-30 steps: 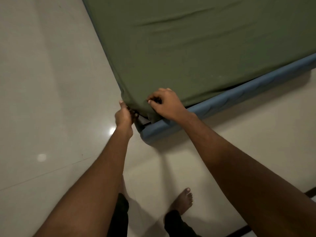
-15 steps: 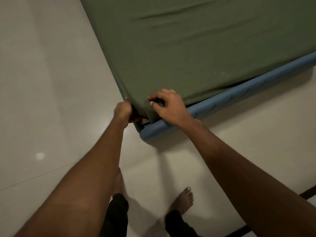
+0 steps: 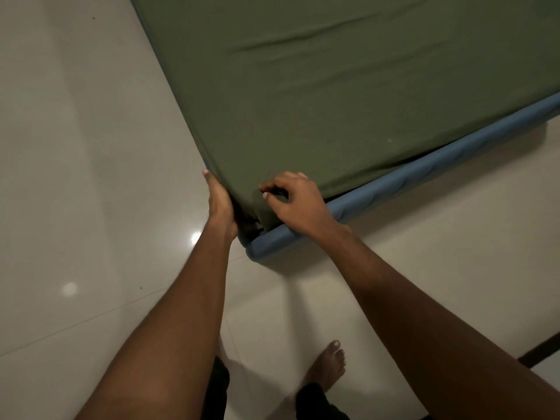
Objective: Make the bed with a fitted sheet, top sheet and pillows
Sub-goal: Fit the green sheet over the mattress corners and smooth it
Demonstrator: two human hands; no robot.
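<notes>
Bed corner on glossy pale floor tiles (image 3: 75, 177)

The left hand (image 3: 219, 204) sits against the corner's side with its fingers tucked under, so can't tell its grip. The green fitted sheet (image 3: 333, 101) covers the bed top, far and right. The right hand (image 3: 298, 201) has curled fingers pinching sheet fabric at the corner, above the blue bed base (image 3: 424, 174).
</notes>
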